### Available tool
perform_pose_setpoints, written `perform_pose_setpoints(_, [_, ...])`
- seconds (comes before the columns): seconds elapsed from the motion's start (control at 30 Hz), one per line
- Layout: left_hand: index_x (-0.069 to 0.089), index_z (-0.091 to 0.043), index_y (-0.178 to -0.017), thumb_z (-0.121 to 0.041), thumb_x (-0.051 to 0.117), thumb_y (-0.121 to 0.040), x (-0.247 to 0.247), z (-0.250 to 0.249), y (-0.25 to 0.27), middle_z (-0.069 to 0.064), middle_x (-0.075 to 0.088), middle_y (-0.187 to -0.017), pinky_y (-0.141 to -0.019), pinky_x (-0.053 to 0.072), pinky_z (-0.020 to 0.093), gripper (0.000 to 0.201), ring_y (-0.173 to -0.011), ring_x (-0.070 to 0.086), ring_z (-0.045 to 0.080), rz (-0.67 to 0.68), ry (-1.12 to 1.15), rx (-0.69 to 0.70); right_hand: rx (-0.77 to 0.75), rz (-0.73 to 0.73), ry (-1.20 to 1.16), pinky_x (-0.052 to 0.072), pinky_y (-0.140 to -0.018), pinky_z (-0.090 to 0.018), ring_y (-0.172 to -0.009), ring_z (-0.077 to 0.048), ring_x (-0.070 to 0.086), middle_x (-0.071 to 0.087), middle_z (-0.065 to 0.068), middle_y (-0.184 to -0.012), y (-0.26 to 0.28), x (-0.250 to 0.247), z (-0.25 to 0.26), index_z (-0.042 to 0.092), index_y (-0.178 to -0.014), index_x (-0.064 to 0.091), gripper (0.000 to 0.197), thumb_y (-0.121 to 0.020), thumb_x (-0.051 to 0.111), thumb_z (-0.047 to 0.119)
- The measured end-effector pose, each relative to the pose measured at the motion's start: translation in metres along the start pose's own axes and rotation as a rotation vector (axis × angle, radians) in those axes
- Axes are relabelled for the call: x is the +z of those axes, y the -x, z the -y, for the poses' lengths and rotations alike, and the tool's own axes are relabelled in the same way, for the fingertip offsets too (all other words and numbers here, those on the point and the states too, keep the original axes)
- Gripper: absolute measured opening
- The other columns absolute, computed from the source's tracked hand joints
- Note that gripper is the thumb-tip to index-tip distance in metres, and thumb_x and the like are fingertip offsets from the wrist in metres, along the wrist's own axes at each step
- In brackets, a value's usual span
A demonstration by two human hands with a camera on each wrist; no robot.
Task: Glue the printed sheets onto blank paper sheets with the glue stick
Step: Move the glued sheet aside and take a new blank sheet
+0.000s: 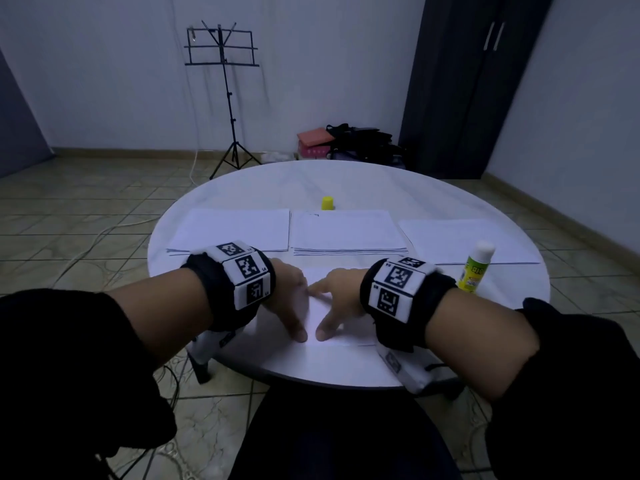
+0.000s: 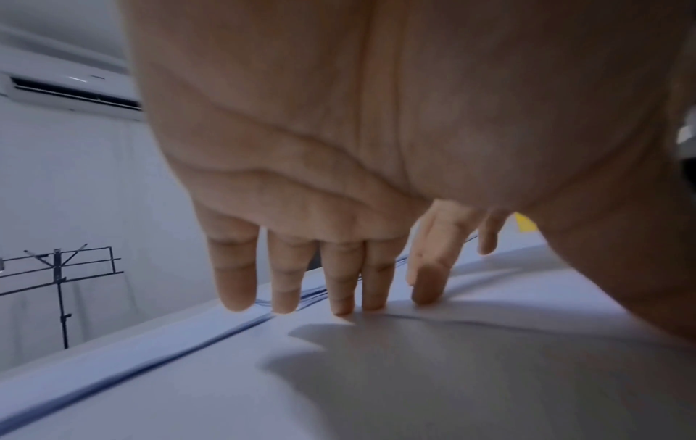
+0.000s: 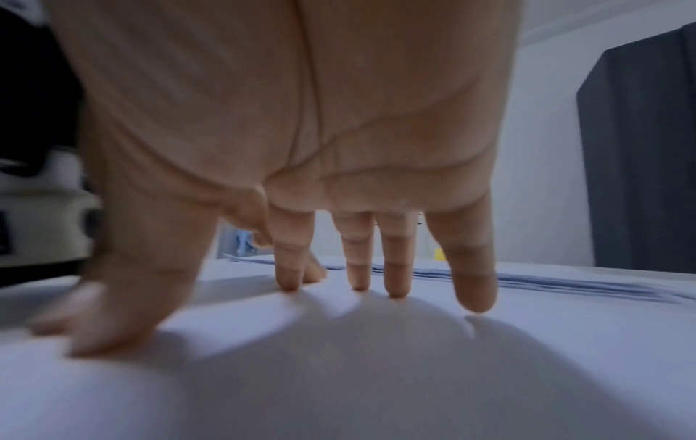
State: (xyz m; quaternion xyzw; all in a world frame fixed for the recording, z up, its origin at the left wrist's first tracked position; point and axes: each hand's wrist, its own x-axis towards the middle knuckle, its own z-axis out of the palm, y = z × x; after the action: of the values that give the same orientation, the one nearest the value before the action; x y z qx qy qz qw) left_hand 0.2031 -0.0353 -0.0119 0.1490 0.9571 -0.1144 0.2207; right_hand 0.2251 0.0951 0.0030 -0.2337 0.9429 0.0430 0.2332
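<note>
We pressed our left hand (image 1: pixel 289 292) and right hand (image 1: pixel 337 299), fingers (image 3: pixel 359 268) straight, on the sheet (image 1: pixel 320 320); the glue stick (image 1: pixel 475 268) stood right of them.

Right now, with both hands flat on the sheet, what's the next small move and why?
Probably slide both hands outward to smooth the sheet: straight fingers press its middle, and the glue stick stands uncapped, its yellow cap set aside.
</note>
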Motion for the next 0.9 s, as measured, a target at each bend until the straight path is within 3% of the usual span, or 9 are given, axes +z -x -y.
perform_pose_setpoints(0.1, [0.046, -0.028, -0.127, -0.069, 0.075, -0.056, -0.001, 0.005, -0.001, -0.005, 0.054, -0.126, -0.091, 0.037, 0.033, 0.087, -0.123, 0.047, 0.020, -0.002, -0.023, -0.021, 0.055, 0.050, 0.007, 0.025, -0.109, -0.038, -0.139, -0.026, 0.026, 0.025, -0.008, -0.151, 0.003, 0.000, -0.021, 0.023, -0.149, 0.021, 0.088, -0.080, 0.066, 0.053])
perform_pose_setpoints(0.3, [0.040, -0.028, -0.136, -0.069, 0.075, -0.057, -0.004, 0.005, -0.001, -0.005, 0.047, -0.137, -0.107, 0.034, 0.039, 0.095, -0.129, 0.041, 0.022, 0.015, -0.051, -0.027, 0.168, 0.112, -0.041, 0.014, -0.115, -0.039, -0.146, -0.023, 0.009, 0.005, -0.001, -0.158, 0.012, 0.001, -0.065, 0.027, -0.152, 0.003, 0.103, -0.077, 0.070, 0.049])
perform_pose_setpoints(0.57, [0.038, -0.027, -0.138, -0.067, 0.076, -0.057, -0.004, 0.005, -0.003, -0.005, 0.045, -0.139, -0.106, 0.034, 0.035, 0.098, -0.130, 0.040, 0.021, 0.009, -0.050, -0.029, 0.239, 0.142, 0.003, 0.022, -0.115, -0.035, -0.144, -0.018, 0.019, 0.016, 0.009, -0.157, 0.027, 0.010, -0.104, 0.029, -0.151, 0.011, 0.104, -0.074, 0.079, 0.031])
perform_pose_setpoints(0.67, [0.036, -0.026, -0.141, -0.069, 0.075, -0.056, -0.005, 0.004, -0.001, -0.006, 0.042, -0.142, -0.109, 0.032, 0.035, 0.103, -0.132, 0.038, 0.020, 0.008, -0.060, -0.031, 0.261, 0.169, 0.076, 0.027, -0.113, -0.040, -0.141, -0.022, 0.026, 0.023, 0.006, -0.155, 0.030, 0.013, -0.108, 0.030, -0.151, 0.012, 0.105, -0.072, 0.081, 0.028])
perform_pose_setpoints(0.73, [0.036, -0.026, -0.141, -0.072, 0.075, -0.053, -0.006, 0.003, -0.001, -0.006, 0.043, -0.141, -0.109, 0.032, 0.037, 0.106, -0.132, 0.038, 0.020, 0.005, -0.071, -0.028, 0.270, 0.181, 0.153, 0.030, -0.111, -0.041, -0.138, -0.023, 0.030, 0.029, 0.002, -0.153, 0.032, 0.014, -0.107, 0.023, -0.150, 0.015, 0.101, -0.072, 0.080, 0.029])
perform_pose_setpoints(0.83, [0.038, -0.028, -0.139, -0.077, 0.073, -0.044, -0.006, 0.004, -0.002, -0.007, 0.044, -0.139, -0.108, 0.034, 0.038, 0.113, -0.130, 0.038, 0.019, 0.012, -0.063, -0.025, 0.294, 0.189, 0.201, 0.036, -0.103, -0.033, -0.129, -0.024, 0.041, 0.042, -0.003, -0.143, 0.037, 0.012, -0.104, 0.013, -0.144, 0.028, 0.087, -0.074, 0.078, 0.029])
perform_pose_setpoints(0.9, [0.039, -0.030, -0.137, -0.083, 0.067, -0.029, -0.005, 0.006, -0.005, -0.008, 0.044, -0.138, -0.108, 0.035, 0.040, 0.124, -0.129, 0.039, 0.019, 0.029, -0.054, -0.028, 0.314, 0.214, 0.207, 0.040, -0.088, -0.028, -0.116, -0.022, 0.048, 0.049, -0.004, -0.133, 0.036, 0.011, -0.103, 0.011, -0.134, 0.037, 0.075, -0.074, 0.078, 0.027])
